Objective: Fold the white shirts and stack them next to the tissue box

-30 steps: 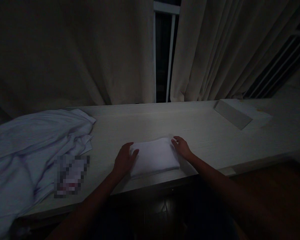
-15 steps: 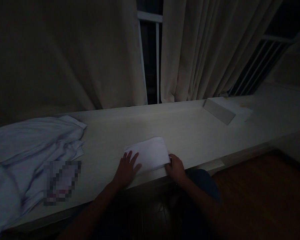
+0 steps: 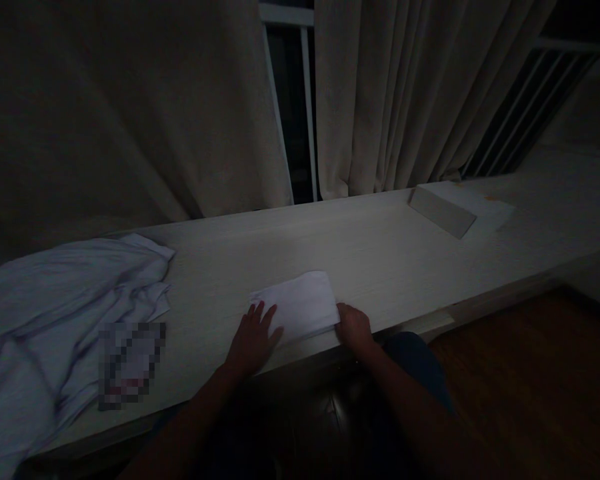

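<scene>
A white cloth (image 3: 303,301), folded into a flat rectangle, lies near the front edge of the pale ledge. On its left end rests my left hand (image 3: 254,335), fingers spread and palm down. My right hand (image 3: 354,329) is closed at the cloth's right edge, its curled fingers against the lower right corner; the fingertips are partly hidden.
A rumpled heap of light cloth (image 3: 80,300) covers the left end of the ledge (image 3: 205,347), beside a pixelated patch. At the back right sits a grey-white box-like object (image 3: 443,210). Beige curtains (image 3: 360,100) hang behind, and a wooden floor (image 3: 520,373) shows at right.
My right hand's fingers have curled in tighter at the cloth's right edge. The left hand stays on the cloth. The view has shifted slightly.
</scene>
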Available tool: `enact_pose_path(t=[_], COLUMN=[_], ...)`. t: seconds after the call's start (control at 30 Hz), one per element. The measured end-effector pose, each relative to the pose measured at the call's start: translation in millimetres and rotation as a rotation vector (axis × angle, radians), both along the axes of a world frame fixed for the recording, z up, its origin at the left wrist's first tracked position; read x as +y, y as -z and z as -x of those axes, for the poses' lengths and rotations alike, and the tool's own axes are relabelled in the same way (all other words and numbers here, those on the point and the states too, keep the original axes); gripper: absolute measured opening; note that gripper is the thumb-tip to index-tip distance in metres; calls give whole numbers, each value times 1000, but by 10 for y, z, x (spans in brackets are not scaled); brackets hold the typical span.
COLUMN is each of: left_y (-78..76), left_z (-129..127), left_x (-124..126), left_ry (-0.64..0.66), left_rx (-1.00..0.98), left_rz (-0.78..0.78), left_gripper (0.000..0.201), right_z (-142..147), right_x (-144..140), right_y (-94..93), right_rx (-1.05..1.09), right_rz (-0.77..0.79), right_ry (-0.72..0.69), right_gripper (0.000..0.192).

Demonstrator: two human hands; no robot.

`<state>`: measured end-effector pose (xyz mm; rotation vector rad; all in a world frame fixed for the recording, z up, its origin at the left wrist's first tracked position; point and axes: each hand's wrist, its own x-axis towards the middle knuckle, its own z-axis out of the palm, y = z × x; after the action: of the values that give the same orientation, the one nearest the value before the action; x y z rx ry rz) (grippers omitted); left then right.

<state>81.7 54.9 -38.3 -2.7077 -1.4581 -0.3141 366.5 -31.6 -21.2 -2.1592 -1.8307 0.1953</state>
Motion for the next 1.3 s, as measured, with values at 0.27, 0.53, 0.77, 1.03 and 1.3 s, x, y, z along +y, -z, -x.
enact_pose_path(t=[0.27, 0.53, 0.77, 1.03, 1.3], left_y=[64, 119, -323, -625, -143], left_z=[25, 25, -202, -1468, -1749], left_x=[29, 48, 132, 473, 603], left_ry=[7, -14, -19, 298, 225], left_rx=[6, 50, 204, 117, 51], left_rz=[-23, 1, 66, 125, 6], left_gripper=[68, 71, 78, 57, 60], right_z=[0, 77, 99, 102, 56], right_x=[-95, -88, -79, -134, -88], right_y=[69, 162, 237, 328, 353], right_rx=[37, 28, 275, 399, 353], right_rz=[-112, -135, -216, -448, -452], right_ry=[-18, 0, 190, 221, 254], right_gripper=[45, 40, 45, 31, 29])
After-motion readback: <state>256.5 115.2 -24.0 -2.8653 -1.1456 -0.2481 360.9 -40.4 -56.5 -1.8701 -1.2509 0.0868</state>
